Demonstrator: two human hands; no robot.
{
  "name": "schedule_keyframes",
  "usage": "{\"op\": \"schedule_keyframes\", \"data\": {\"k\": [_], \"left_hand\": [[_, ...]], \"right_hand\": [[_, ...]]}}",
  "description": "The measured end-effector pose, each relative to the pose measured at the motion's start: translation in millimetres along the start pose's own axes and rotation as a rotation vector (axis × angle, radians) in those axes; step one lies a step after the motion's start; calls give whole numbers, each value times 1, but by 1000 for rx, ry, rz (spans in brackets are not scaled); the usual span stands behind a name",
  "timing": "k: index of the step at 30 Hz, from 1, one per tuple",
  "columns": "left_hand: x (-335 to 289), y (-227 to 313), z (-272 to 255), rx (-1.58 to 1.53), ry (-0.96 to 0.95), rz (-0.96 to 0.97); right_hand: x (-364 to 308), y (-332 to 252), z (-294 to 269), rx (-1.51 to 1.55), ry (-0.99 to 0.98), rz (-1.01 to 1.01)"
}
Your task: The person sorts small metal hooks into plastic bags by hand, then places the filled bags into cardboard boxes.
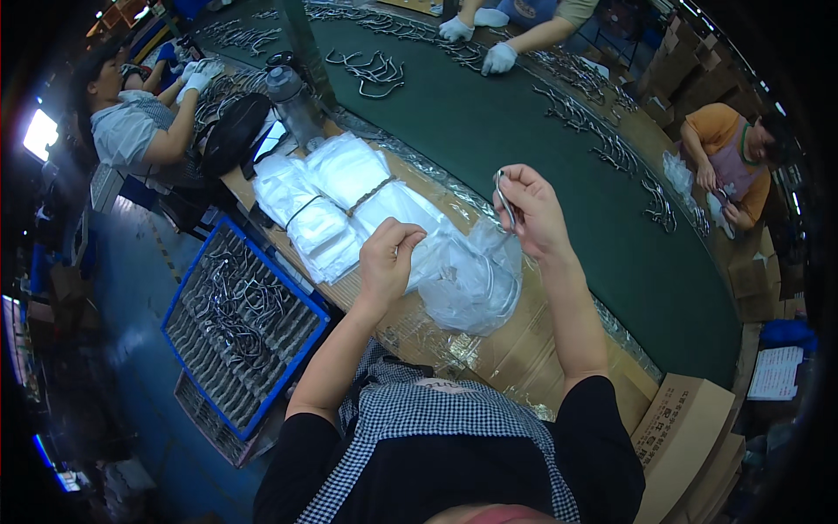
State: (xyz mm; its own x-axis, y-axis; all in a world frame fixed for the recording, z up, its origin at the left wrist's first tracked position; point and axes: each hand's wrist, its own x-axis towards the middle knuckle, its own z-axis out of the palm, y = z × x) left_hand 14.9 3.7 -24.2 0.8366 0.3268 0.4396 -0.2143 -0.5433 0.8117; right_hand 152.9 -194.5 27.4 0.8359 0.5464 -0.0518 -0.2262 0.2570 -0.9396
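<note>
Grn belt; R hand w/ metal pc

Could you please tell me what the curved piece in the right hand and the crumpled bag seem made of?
The curved piece looks like polished metal, judging by its silvery glints. The crumpled bag appears thin, glossy plastic: wrinkled and translucent.

Green conveyor belt: dim, evenly shaded, a dark backdrop.
Stacked white bags: left of the belt, brightest surface nearby, nearly washed out.
Clear plastic bag: beside the belt, scattered highlights.
White light patch: far left of the belt, overexposed, hazy halo.
Blue floor: left of the belt, soft sheen.
Stacked cartons: right of the belt, murky, bowed toward the black rim.
</note>
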Motion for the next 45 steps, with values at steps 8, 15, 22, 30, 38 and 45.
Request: {"op": "schedule_keyframes", "data": {"k": [8,15,22,30,38,45], "left_hand": [[-13,56,-1,-234,-92,-8],[-34,80,-5,-153,-168,440],[-24,-20,13,660,-163,339],[-40,-86,13,219,-108,133],[-41,-90,18,-81,-78,21],[-43,-84,11,-122,-127,-70]], "right_hand": [[-60,15,46,165,79,-126],[-111,31,37,-1330,-207,-1027],[-97,25,26,-1287,-633,-453],[99,41,52,-1112,-448,-505],[338,100,70,-1400,11,-437],[409,119,105,-1625,221,109]]}}
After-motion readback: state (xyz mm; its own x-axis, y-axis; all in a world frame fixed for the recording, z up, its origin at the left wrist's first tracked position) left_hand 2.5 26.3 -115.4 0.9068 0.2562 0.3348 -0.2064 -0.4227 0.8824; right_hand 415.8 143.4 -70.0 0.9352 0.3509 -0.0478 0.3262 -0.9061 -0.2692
